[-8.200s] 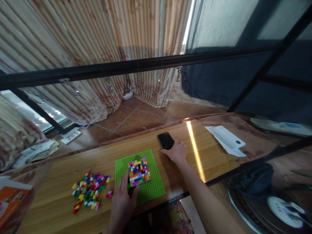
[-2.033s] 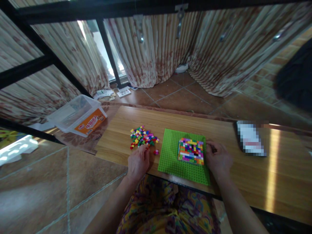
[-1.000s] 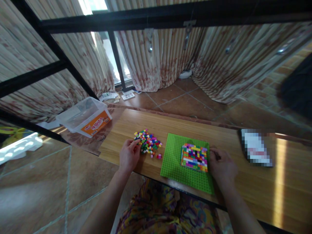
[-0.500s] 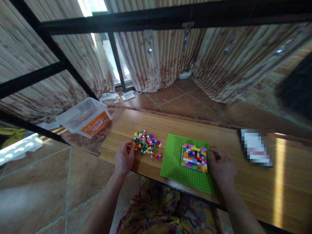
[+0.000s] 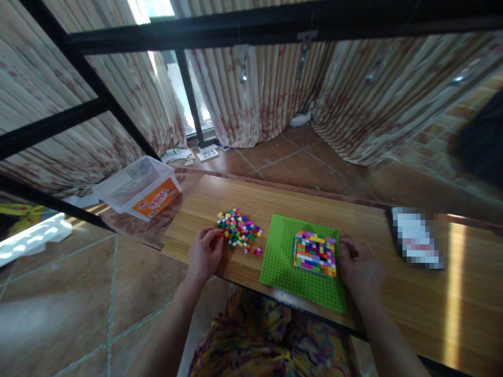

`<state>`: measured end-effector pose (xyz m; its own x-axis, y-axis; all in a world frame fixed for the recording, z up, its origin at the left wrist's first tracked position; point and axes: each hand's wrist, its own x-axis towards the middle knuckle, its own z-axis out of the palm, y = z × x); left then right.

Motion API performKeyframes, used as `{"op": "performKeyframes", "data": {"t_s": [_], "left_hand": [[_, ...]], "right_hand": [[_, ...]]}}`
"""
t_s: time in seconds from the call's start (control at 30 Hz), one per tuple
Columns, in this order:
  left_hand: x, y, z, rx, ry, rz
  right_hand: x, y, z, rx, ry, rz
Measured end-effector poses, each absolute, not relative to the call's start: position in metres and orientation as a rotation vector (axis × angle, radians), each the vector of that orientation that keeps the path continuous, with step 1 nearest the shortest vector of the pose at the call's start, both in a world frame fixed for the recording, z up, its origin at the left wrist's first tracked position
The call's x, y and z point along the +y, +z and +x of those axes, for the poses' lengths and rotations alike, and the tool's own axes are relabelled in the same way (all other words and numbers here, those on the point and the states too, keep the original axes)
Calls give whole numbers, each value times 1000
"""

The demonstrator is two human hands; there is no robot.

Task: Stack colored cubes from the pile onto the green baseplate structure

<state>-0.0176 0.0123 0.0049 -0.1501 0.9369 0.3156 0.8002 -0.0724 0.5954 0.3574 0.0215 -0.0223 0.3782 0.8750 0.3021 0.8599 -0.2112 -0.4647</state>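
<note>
While the right hand stayed braced on the green baseplate, the left hand had returned to the loose brick pile, fingertips pinching there (contents indiscernible)

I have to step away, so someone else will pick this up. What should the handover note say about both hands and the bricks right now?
Left hand: at the near-left edge of the loose brick pile, fingertips touching it; whether it holds a brick cannot be told.
Right hand: resting at the right edge of the green baseplate, beside the multicoloured brick square.
Done: a square patch of bricks stands on the baseplate.
Left: many loose bricks lie on the wooden table; much of the baseplate is bare.
</note>
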Motion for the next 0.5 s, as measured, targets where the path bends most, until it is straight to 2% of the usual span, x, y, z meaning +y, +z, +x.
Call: {"op": "performKeyframes", "data": {"t_s": [0.5], "left_hand": [[18, 6, -8, 2010, 889, 2102]], "right_hand": [[21, -21, 357, -1486, 36, -2092]]}}
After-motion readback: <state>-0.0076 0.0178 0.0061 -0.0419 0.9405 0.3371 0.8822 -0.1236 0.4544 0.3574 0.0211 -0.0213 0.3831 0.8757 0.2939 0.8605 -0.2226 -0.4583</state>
